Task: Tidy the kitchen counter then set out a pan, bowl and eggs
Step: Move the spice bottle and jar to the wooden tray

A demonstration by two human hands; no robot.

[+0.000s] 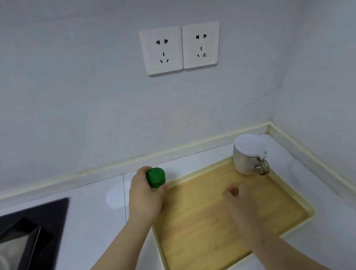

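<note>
Black glass fills the near left: a cooktop [26,236] set into the white counter [92,215], with a blurred grey shape at its left edge that I cannot identify. To the right of the cooktop lies a bare stretch of counter, crossed by a thin seam.

Next comes the left hand [143,199], reaching in from the near side. Its fingers and thumb are wrapped round a green-capped bottle [155,177], which it holds upright just below the cap. The hand hides the bottle's body, so only the cap shows clearly. The bottle is at the far left corner of a wooden tray [198,235] with a pale cream rim. Whether its base stands on the tray, on the counter or in the air cannot be told.

The tray lies flat on the counter, turned at a slight angle to the wall. Over its middle is the right hand [238,199], blurred, with its fingers loosely curled and nothing in them. I cannot tell if it touches the wood.

In the tray's far right corner stands a metal canister [243,162] with a white lid [248,144] and a ring handle [262,166] on its near right side.

On the far wall, above the tray, two white sockets [161,50] sit side by side. A cream edging strip [175,152] runs along the foot of the wall and turns the corner at the right.
</note>
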